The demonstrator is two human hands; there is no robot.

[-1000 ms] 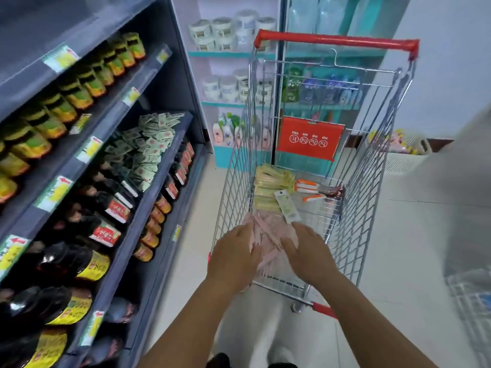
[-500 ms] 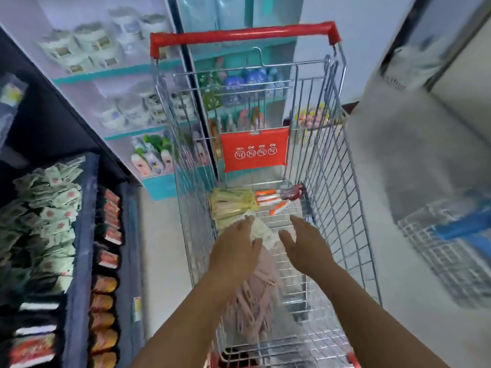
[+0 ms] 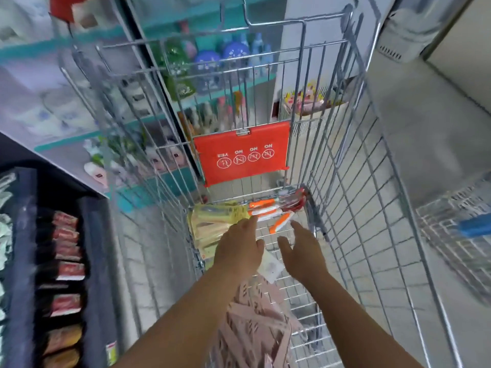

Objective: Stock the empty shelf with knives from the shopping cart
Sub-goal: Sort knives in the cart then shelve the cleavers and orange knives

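Observation:
Both my arms reach into the wire shopping cart [image 3: 353, 208]. At its far end lie orange-handled knives in clear packs [image 3: 276, 211], beside a stack of yellow knife packs [image 3: 212, 221]. My left hand [image 3: 240, 248] hovers over the yellow stack, its fingers extended and their tips at the orange knives. My right hand [image 3: 301, 251] is spread open just short of the orange knives and holds nothing. A heap of pink knife packs [image 3: 255, 322] lies under my forearms, with a white card [image 3: 271, 264] between my hands.
A red warning flap [image 3: 243, 158] hangs on the cart's far wall. A dark shelf unit [image 3: 21, 261] with red-labelled and brown goods stands at left. Teal shelves [image 3: 164, 107] of bottles are behind the cart. A second wire cart [image 3: 462, 235] is at right.
Both hands have moved off the pink packs and forward along the cart to the orange and yellow packs. My view has dropped closer into the cart.

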